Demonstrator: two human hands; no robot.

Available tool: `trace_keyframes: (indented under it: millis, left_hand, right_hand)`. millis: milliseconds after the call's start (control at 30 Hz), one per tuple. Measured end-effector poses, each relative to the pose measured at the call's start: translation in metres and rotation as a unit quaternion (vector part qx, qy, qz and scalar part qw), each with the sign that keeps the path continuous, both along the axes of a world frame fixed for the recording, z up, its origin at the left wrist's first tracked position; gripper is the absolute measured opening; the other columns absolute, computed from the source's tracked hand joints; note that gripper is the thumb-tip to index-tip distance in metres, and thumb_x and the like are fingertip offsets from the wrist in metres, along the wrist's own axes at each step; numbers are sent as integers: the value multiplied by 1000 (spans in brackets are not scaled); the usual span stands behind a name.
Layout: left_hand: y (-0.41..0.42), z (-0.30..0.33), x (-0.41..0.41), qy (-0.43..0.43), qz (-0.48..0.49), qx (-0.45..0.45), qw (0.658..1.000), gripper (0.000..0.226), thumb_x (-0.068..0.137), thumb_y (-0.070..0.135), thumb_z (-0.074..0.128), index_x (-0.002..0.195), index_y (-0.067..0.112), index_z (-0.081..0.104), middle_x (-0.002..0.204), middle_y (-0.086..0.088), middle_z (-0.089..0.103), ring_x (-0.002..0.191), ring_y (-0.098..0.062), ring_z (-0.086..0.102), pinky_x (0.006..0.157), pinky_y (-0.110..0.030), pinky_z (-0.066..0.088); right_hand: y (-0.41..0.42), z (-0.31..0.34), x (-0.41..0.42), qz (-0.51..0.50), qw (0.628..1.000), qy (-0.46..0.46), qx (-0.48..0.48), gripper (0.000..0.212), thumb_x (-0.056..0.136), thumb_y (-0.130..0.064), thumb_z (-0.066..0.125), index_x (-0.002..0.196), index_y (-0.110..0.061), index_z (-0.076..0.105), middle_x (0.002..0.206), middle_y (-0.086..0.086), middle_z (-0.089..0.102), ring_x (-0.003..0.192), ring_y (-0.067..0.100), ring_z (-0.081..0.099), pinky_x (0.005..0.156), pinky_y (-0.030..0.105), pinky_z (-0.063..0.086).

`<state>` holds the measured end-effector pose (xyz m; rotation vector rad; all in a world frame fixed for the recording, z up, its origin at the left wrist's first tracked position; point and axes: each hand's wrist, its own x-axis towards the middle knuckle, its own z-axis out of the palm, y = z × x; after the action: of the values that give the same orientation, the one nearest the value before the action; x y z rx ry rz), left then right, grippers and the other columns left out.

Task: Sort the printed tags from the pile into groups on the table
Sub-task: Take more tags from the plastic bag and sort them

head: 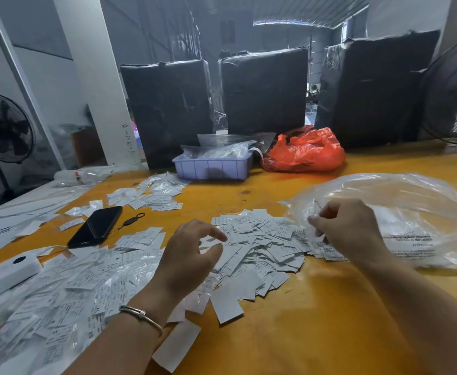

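Tags [257,244], white and printed, lie heaped at the centre of the frame on the orange table [316,320], and your two hands work at either edge of that pile. Your left hand [192,253], at centre left, hovers over the heap with thumb and forefinger bent toward each other, a narrow gap between them and nothing gripped; a thin bracelet [140,315] circles the wrist. Your right hand [349,228], at centre right, has its fingers curled and pinching the crumpled mouth of a clear plastic bag [400,212], which billows off toward the right edge of the frame; whether a tag is caught in that pinch too, I cannot tell.

More tags spread under clear film across the lower left, and a smaller scatter [151,196] sits at upper centre left. A black phone [97,226] lies face up left of the pile with a small key fob [133,220] just beside it, and a white device [8,274] rests near the left edge. Toward the back of the table stand a lilac tray [211,166] stuffed with bags, a red plastic bag [305,152] to its right, and three black wrapped bales [265,90] behind them.
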<state>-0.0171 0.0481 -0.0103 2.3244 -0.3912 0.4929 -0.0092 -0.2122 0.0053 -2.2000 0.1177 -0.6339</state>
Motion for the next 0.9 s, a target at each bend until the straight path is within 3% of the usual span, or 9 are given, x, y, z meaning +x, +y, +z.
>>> trace_keyframes:
  millis: [133, 233, 333, 467, 500, 567, 667, 767, 900]
  left_hand:
    - [-4, 4, -5, 57, -88, -80, 991, 24, 86, 30, 72, 106, 41, 65, 113, 31, 59, 110, 13, 53, 79, -8, 44]
    - [-7, 10, -9, 128, -154, -116, 973, 46, 78, 42, 74, 121, 46, 57, 118, 29, 62, 112, 15, 53, 80, -7, 48]
    - [-8, 11, -10, 162, -186, -112, 963, 44, 80, 22, 79, 120, 32, 62, 107, 10, 73, 103, -2, 66, 86, -18, 54]
    - [-8, 10, -10, 157, -154, -107, 970, 25, 81, 4, 76, 100, 19, 72, 83, 3, 75, 81, -9, 71, 73, -18, 55]
    - [-8, 9, -9, 148, -131, -111, 974, 21, 82, 4, 75, 96, 19, 73, 82, 3, 75, 79, -8, 70, 72, -17, 55]
    - [-4, 6, -6, 120, -73, -135, 981, 14, 83, 7, 74, 89, 19, 74, 81, 4, 74, 76, -4, 68, 67, -13, 53]
    - [2, 5, -1, 90, -13, -188, 978, 7, 83, 11, 75, 85, 17, 74, 77, 5, 73, 72, -3, 67, 61, -9, 49]
    - [3, 5, 0, 96, -5, -206, 974, 5, 84, 11, 74, 85, 16, 72, 75, 6, 73, 68, -4, 67, 57, -10, 49]
    - [0, 6, -1, 123, -18, -228, 966, 4, 86, 11, 72, 88, 14, 70, 78, 2, 75, 72, -9, 71, 62, -16, 54]
  right_hand:
    - [30, 6, -18, 229, 963, 55, 132, 11, 85, -10, 68, 76, -4, 70, 63, 9, 70, 48, 13, 60, 53, 26, 51]
    - [44, 3, -24, 357, 921, 97, 122, 8, 87, -3, 65, 85, -3, 73, 67, 10, 70, 55, 13, 60, 52, 18, 45]
    - [52, -4, -25, 389, 911, 86, 109, 12, 86, 2, 64, 82, -5, 73, 63, 8, 66, 58, 15, 58, 56, 21, 48]
    - [61, -11, -24, 337, 937, 13, 93, 4, 83, -10, 72, 82, -7, 69, 65, 6, 68, 58, 14, 60, 57, 32, 52]
    - [61, -12, -24, 319, 944, -12, 76, 7, 81, -11, 74, 82, -9, 67, 66, 4, 67, 59, 13, 60, 58, 34, 52]
    - [61, -13, -27, 332, 942, -48, 3, 14, 76, -14, 79, 81, -13, 66, 69, -2, 65, 61, 6, 57, 58, 24, 47]
    - [69, -15, -33, 422, 893, -12, -154, 27, 72, -28, 81, 96, -25, 69, 90, -11, 67, 82, 2, 59, 67, 12, 41]
    - [80, -23, -32, 437, 845, -19, -307, 42, 79, -44, 72, 119, -33, 64, 124, -18, 61, 114, 1, 47, 92, 21, 40]
    - [83, -26, -33, 427, 836, -68, -338, 28, 90, -50, 54, 105, -32, 70, 116, -18, 66, 108, 4, 51, 91, 30, 36]
